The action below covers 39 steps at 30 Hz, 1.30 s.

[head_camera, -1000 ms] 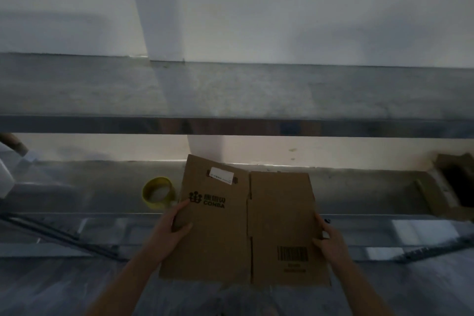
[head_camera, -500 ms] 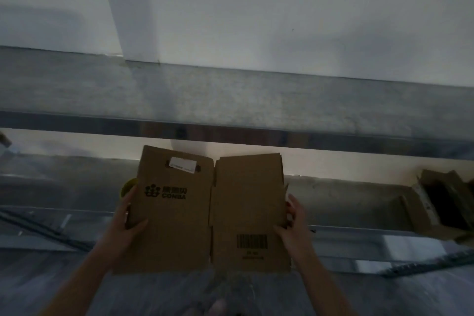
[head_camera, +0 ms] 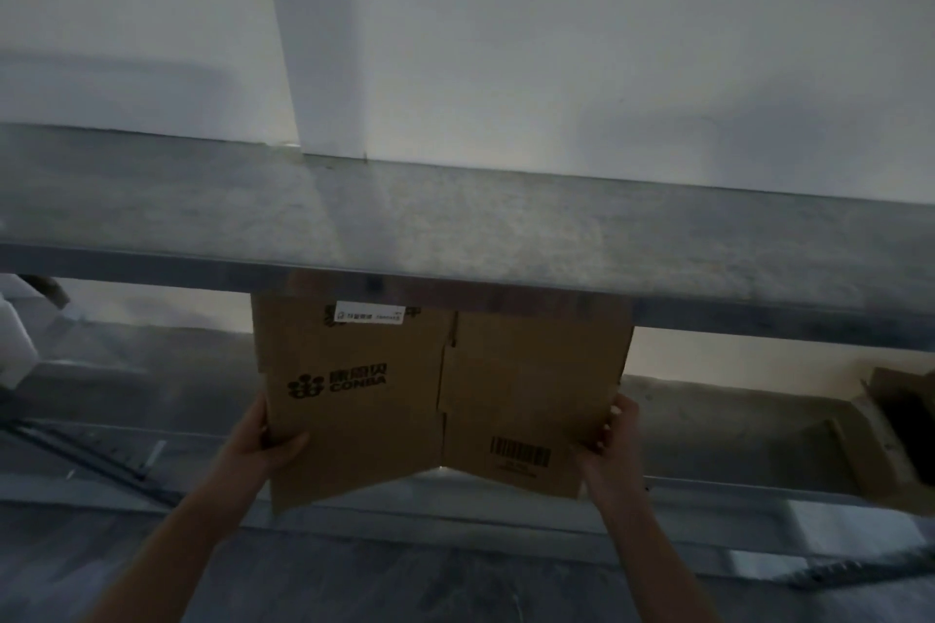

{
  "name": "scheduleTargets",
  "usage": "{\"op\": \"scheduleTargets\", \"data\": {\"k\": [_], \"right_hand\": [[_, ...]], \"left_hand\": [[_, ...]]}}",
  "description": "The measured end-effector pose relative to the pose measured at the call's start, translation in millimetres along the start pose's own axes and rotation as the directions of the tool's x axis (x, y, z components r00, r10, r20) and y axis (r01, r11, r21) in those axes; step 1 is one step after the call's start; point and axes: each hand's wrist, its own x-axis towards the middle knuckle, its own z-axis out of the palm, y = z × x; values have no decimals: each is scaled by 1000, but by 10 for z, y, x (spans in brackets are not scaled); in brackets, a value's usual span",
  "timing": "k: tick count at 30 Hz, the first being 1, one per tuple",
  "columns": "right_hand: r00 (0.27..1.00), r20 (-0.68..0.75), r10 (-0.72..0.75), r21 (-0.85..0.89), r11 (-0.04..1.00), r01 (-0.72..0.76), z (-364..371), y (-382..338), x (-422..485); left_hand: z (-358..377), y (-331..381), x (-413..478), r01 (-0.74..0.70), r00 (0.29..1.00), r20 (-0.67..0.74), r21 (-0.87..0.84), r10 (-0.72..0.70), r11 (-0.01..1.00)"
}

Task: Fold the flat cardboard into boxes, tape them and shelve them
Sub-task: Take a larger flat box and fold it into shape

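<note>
Beneath the upper shelf [head_camera: 455, 228], I observe left hand [head_camera: 260, 443] and right hand [head_camera: 614, 443] holding the flat cardboard [head_camera: 364, 425], fingers [head_camera: 607, 430] pinching its edges.

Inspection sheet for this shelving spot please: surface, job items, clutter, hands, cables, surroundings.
Surface: grey metal lower shelf, dimly lit.
Job's things: flat cardboard with printed logo and barcode, held upright, slightly bent at its middle crease, top edge hidden behind the upper shelf.
Clutter: open box at far right; white object at far left, unclear.
Hands: left hand grips the cardboard's left edge; right hand grips its right edge.
Cables: nothing seen.
Surroundings: white wall.
</note>
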Motion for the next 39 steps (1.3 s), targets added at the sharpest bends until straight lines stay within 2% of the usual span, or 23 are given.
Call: {"op": "scheduleTargets", "data": {"k": [4,7,12,16,23,29,33,36,39], "right_hand": [[999,-19,-39,-32,999,39,134,-18,96],[1000,3,11,-51,999,-11,150,-14,159],[1000,19,-17,-178,984,21,-6,10,168],[997,-80,-3,-162,987,-10,-334,81,183],[996,-85,-29,-110,994,19,-647,116,271],[997,-67,25,-2,1000,-25,-559,135,296],[999,-49,-9,42,999,11,-559,80,291],[999,-42,-25,17,1000,26,-601,4,269],[999,-39,28,-4,1000,-28,-623,-23,246]], "left_hand": [[-65,39,23,16,1000,16,-9,-15,1000],[-4,15,66,39,999,-2,-55,-39,998],[191,-2,82,36,999,-3,-62,-36,997],[490,-6,99,29,999,38,-2,-29,1000],[839,145,156,47,998,38,-73,-45,996],[907,163,153,34,999,9,-138,-33,990],[914,158,180,45,998,-24,-190,-50,981],[867,171,184,57,998,5,-201,-57,978],[869,184,157,36,999,3,-203,-36,979]]}}
